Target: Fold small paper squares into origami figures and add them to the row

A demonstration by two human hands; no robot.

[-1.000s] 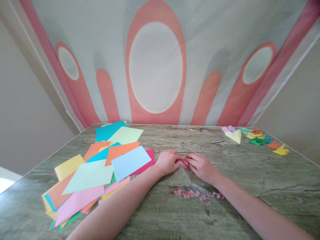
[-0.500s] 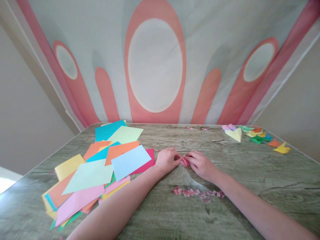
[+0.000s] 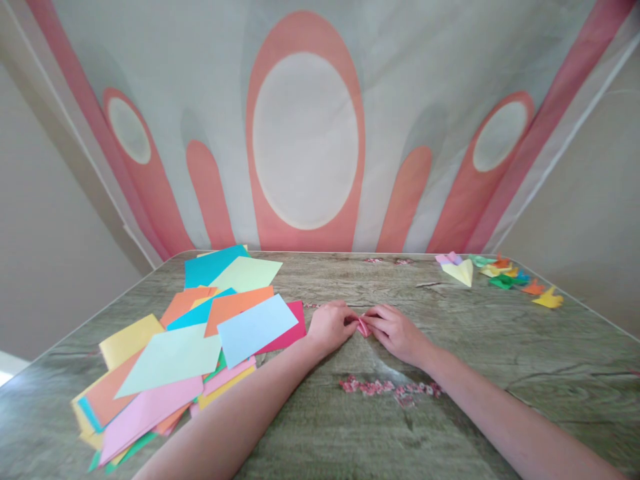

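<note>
A small folded pink paper (image 3: pixel 363 327) is held between my two hands just above the wooden-patterned table (image 3: pixel 310 420). My left hand (image 3: pixel 331 325) pinches its left side, fingers curled. On the other side, my right hand (image 3: pixel 397 331) grips it with thumb and fingertips pressed together. The fingertips cover part of the paper, so its exact folded shape is hard to make out. Left of my left hand lies a red sheet (image 3: pixel 294 328), partly under a pale blue sheet (image 3: pixel 257 328).
A spread of coloured paper sheets (image 3: pixel 170 363) covers the table's left side. At the far right sit a pale yellow folded paper plane (image 3: pixel 460 272) and several small folded paper figures, among them a yellow one (image 3: pixel 549 298). A pink and white backdrop (image 3: pixel 305 240) hangs behind the table.
The view has shifted slightly, moving the scene a little left and down. Both hands keep hold of the pink paper, and the fingers have drawn slightly closer around it.
</note>
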